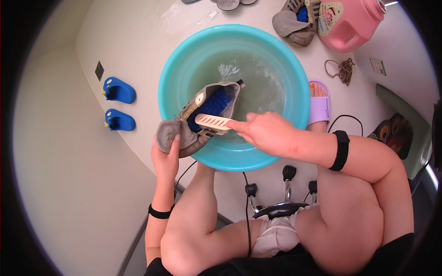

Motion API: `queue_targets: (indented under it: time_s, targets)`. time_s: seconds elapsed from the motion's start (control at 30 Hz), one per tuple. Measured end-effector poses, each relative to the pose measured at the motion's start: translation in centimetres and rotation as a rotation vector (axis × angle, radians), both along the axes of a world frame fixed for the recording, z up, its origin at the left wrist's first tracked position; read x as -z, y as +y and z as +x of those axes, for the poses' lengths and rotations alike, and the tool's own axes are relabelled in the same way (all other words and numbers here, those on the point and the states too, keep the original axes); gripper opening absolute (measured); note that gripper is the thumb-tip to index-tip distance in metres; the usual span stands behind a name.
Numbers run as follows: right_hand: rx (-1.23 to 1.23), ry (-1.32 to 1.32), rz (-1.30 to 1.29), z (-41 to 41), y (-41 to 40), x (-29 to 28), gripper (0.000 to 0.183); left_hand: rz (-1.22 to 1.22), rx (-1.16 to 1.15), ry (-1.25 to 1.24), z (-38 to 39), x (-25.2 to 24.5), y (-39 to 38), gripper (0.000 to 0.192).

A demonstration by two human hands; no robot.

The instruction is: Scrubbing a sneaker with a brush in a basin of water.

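A wet grey shoe (207, 114) with a blue insole is held tilted over the near left part of a turquoise plastic basin (165, 76). My left hand (166, 155) grips the shoe at its toe and folded-back tongue, with the thumb on the tongue. My right hand (266, 132) is closed round a pale slotted brush (212, 122), its index finger laid along it. The brush lies across the shoe's opening; its bristles are mostly hidden. Cloudy water with some foam (229, 70) fills the basin's bottom.
Another grey shoe (300, 31) and a pink detergent jug (348, 24) stand at the upper right, above brown shoelaces (342, 70). Blue slippers (119, 90) lie at the left. Wheeled chair legs (286, 193) and a black cable (247, 214) are between my legs. A grey-green chair (404, 103) is at the right.
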State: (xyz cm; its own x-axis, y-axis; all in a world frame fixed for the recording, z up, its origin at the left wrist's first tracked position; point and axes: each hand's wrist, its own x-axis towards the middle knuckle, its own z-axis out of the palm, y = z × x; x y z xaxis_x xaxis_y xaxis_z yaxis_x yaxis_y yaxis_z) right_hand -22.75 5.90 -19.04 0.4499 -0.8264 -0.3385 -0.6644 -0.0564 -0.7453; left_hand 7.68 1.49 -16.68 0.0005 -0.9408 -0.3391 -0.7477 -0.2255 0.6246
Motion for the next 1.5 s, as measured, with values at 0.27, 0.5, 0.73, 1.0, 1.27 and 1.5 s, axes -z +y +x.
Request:
queue_targets:
  time_s: [0.27, 0.5, 0.73, 1.0, 1.27, 1.5]
  targets:
    - [0.034, 0.397, -0.206, -2.2, -2.5, 0.3, 0.032, -0.067, -0.115, 0.089, 0.1, 1.0, -1.1, 0.030]
    - [-0.064, 0.322, -0.175, -0.5, -2.9, -1.2, 0.033, -0.035, -0.162, 0.122, 0.3, 1.0, -1.7, 0.028]
    - [-0.025, 0.399, -0.254, -1.6, -4.1, -1.6, 0.032, 0.074, -0.219, 0.239, 0.2, 1.0, -2.2, 0.027]
    - [-0.063, 0.394, -0.211, -1.8, -5.3, -3.9, 0.030, -0.077, -0.066, -0.004, 0.3, 1.4, -1.2, 0.025]
    - [0.085, 0.692, -0.218, -5.6, -3.3, -3.8, 0.038, -0.625, 0.209, -0.225, -1.0, -1.4, -1.3, 0.046]
    - [-0.079, 0.607, 0.037, -4.3, -2.6, -2.9, 0.046, -0.603, 0.434, -0.460, -1.4, -1.3, 0.0, 0.056]
